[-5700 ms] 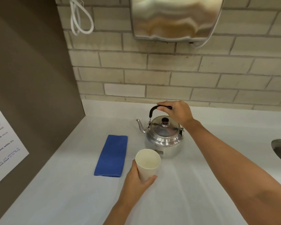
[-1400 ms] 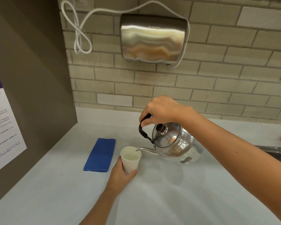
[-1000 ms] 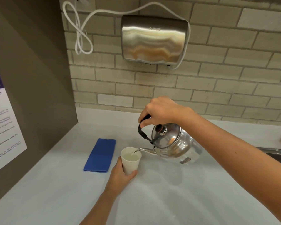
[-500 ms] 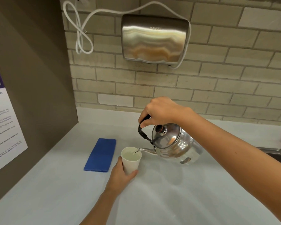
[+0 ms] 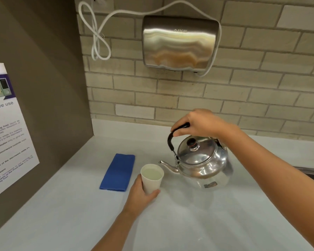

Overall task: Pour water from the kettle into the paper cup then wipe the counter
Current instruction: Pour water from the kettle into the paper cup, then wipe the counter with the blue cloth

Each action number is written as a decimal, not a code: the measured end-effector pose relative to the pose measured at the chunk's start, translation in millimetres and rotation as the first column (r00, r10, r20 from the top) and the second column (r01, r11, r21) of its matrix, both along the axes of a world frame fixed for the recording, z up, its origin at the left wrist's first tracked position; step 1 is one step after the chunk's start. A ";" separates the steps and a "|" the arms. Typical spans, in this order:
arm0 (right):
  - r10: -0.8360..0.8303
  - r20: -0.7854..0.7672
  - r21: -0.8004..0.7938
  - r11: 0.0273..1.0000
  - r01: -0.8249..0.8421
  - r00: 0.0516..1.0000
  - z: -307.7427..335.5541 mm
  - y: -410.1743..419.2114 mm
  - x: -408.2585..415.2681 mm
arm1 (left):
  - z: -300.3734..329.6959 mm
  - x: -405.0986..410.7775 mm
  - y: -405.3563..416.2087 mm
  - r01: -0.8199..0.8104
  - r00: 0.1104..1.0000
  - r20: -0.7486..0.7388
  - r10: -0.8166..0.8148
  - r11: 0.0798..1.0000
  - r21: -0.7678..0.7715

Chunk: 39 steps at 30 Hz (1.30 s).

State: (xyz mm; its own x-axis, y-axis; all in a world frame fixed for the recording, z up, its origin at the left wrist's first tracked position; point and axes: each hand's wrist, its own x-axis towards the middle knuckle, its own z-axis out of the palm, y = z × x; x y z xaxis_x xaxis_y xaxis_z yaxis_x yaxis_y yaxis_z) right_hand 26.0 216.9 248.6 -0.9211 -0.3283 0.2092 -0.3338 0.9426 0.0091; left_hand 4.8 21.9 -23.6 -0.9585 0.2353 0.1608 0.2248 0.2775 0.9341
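The kettle (image 5: 201,160) hangs from my right hand (image 5: 199,124), fingers curled tight round its black handle, body just clear of the counter (image 5: 188,223) and nearly level now. Its spout (image 5: 166,164) stops just beside the rim of the paper cup (image 5: 151,178), and I see no stream leaving it. My left hand (image 5: 140,194) wraps the cup's lower half, thumb on the left side and fingertips round the front, the cup standing upright on the counter with pale water well up inside.

I judge the pouring step about finished. The next move calls for setting the kettle down flat, clear of the cup, then letting go of both and reaching left for the blue cloth (image 5: 118,172) — folded, lying just beside the cup — to wipe the counter.

Half a second ago the kettle was tipped further forward with the spout over the cup's mouth and a thin stream running in — since then I have rocked it back and drawn the spout off the rim. The cup, my left hand and the cloth have not shifted.
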 end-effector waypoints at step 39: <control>-0.367 -0.321 -0.582 0.804 0.124 0.873 -143.8 1.4 -96.2 | 24.8 -3.2 -51.8 0.242 0.966 -0.012 -0.257 0.924 -0.295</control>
State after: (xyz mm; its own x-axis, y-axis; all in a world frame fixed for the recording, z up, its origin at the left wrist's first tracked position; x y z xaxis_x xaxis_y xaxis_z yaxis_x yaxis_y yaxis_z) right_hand -70.2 218.3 104.8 -0.7465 0.1720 0.6428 -0.1707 0.8842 -0.4348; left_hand 1.7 -29.9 1.3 -0.8553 0.5093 0.0954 0.3655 0.4624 0.8079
